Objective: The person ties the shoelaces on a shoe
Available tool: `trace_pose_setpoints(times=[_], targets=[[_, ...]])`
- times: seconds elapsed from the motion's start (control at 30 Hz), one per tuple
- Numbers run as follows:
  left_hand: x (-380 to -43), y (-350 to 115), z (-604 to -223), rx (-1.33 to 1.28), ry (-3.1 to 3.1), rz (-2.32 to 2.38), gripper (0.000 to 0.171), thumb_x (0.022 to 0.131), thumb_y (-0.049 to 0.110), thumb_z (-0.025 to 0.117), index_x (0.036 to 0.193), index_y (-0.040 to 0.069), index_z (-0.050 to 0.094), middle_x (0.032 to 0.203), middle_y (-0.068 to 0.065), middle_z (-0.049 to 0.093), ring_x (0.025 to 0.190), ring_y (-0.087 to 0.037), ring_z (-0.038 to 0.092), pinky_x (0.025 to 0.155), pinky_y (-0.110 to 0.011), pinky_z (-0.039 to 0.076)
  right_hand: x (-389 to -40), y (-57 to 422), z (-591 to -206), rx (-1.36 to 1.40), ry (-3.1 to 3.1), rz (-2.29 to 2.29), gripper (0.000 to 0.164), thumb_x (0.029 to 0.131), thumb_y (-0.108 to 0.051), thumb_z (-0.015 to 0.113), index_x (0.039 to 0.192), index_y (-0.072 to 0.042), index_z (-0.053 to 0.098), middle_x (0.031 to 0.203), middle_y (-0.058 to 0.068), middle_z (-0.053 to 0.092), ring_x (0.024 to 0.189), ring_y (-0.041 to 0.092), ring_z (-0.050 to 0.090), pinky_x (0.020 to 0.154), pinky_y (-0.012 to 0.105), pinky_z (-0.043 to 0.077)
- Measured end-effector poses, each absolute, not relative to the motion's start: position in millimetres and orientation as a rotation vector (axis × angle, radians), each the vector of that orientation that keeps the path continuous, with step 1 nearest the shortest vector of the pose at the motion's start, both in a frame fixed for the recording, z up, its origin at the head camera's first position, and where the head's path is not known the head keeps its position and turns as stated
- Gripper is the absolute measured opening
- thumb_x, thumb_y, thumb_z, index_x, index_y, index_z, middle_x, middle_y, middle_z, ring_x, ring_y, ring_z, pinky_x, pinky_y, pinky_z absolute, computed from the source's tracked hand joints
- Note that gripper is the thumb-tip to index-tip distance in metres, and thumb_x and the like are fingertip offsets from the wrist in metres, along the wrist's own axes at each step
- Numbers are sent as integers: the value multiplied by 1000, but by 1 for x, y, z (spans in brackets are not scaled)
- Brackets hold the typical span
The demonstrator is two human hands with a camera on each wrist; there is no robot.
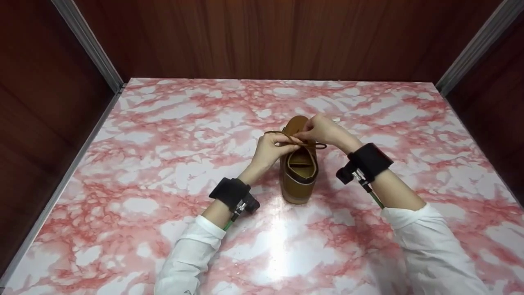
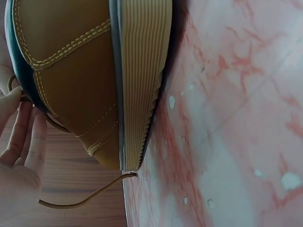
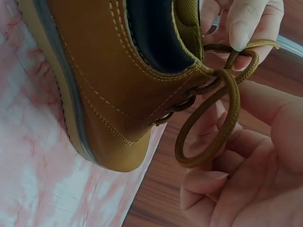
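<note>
A tan lace-up boot [image 1: 297, 189] with a dark padded collar and pale ridged sole [image 2: 144, 71] stands upright on the table, toe pointing away. Its brown shoelace [image 3: 233, 94] forms a loop at the top of the lacing, on the right side. My left hand [image 1: 270, 148] pinches the shoelace between thumb and fingers above the boot's opening. From the other side my right hand [image 1: 325, 130] holds the shoelace near the tongue, fingers curled close behind the loop. In the left wrist view, a loose lace end [image 2: 78, 204] hangs past the toe.
The boot stands on a red-and-white marbled tabletop [image 1: 163, 176]. Dark wood-grain panels [image 1: 262, 41] enclose the back and sides, with metal strips [image 1: 88, 41] at the corners. Each wrist wears a black strap [image 1: 370, 162] with a small camera.
</note>
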State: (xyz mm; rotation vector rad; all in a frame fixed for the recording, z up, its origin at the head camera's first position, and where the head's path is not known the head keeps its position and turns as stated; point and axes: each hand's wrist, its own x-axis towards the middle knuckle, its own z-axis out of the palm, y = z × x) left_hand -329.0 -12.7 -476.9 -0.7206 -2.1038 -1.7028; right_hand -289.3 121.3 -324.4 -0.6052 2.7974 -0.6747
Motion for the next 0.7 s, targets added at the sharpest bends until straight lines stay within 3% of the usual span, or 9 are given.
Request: trace_pose_setpoints(times=[0.4, 0.7], targets=[[-326, -12, -475, -751, -2055, -1635, 17, 51, 27, 61, 67, 27, 59, 67, 12, 52, 66, -1, 45, 60, -17, 32, -290, 118, -323, -698, 2778, -569, 24, 62, -26, 54, 50, -5, 53, 43, -2, 40, 35, 6, 29, 35, 18, 24], [-327, -12, -474, -783, -2029, -1615, 16, 52, 27, 61, 68, 27, 59, 67, 12, 52, 67, -1, 45, 61, -17, 32, -292, 118, -323, -715, 2784, -579, 15, 60, -19, 52, 54, -6, 56, 48, -1, 45, 38, 8, 32, 36, 20, 25]])
